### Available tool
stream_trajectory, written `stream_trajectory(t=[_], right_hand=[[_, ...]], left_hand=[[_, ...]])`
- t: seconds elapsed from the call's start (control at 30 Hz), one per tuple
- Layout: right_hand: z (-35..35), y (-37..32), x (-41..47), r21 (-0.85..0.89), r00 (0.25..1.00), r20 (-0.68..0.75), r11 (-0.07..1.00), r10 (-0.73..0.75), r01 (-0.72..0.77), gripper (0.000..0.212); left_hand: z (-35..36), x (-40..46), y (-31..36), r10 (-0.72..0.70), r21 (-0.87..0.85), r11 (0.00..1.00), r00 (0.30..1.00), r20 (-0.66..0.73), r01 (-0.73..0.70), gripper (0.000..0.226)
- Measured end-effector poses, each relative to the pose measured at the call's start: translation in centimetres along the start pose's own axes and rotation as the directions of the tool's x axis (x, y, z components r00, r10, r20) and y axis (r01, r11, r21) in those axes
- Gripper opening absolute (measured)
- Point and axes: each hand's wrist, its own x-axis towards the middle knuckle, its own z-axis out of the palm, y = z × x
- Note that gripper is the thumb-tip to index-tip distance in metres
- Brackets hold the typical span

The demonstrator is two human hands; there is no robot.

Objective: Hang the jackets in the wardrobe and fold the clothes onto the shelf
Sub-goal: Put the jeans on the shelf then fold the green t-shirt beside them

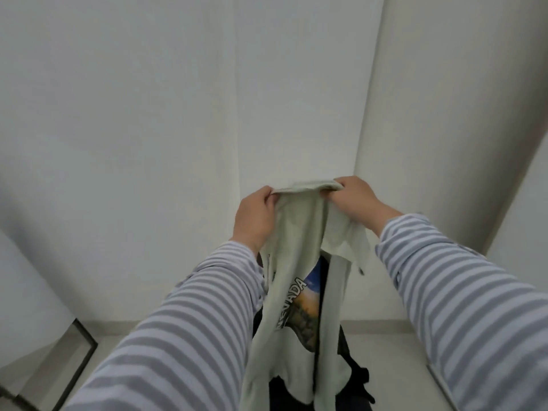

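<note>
both the left hand (255,213) and right hand (350,200) pinch the pale green cotton t-shirt (296,262) mid-frame; best shake it flat, keeping the top edge taut.

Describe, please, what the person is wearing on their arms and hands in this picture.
Both arms are covered by long sleeves with horizontal grey and white stripes, the left sleeve and the right sleeve matching. The sleeves end at the wrists. The left hand and right hand are bare: no gloves, rings or watch are visible.
</note>
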Motion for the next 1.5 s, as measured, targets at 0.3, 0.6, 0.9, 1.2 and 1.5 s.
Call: stream_trajectory(t=[0.3, 0.6, 0.9, 1.2, 1.5], right_hand=[[1.1, -0.9, -1.8, 0.137, 0.978, 0.207, 0.99, -0.018, -0.011, 0.01], [-0.6, -2.8, -0.2, -0.03, 0.992, -0.048, 0.993, -0.115, 0.114, 0.04], [-4.8, -3.0, 1.0, -0.003, 0.941, -0.327, 0.996, -0.081, 0.085, 0.028], [-5.1, -0.1, -1.4, -0.02, 0.997, -0.08, 1.0, 0.007, -0.008, 0.033], [-5.0, 3.5, -1.4, 0.223, 0.99, -0.089, 0.971, 0.113, -0.091, 0.013]], left_hand=[[0.2, 1.5, 4.1, 0.15, -0.108, 0.985, 0.98, 0.134, -0.136, 0.01], [-0.2, -3.0, -0.1, -0.113, 0.262, 0.965, 0.938, 0.328, 0.024, 0.025], [-1.3, -6.6, -4.4, -0.426, 0.541, 0.807, 0.867, 0.259, 0.235, 0.024], [-3.8, -2.8, -3.5, -0.514, 0.124, 0.853, 0.858, 0.02, 0.508, 0.022], [-5.6, 0.0, 0.1, -0.4, -0.072, 0.916, 0.887, -0.233, 0.394, 0.038]])
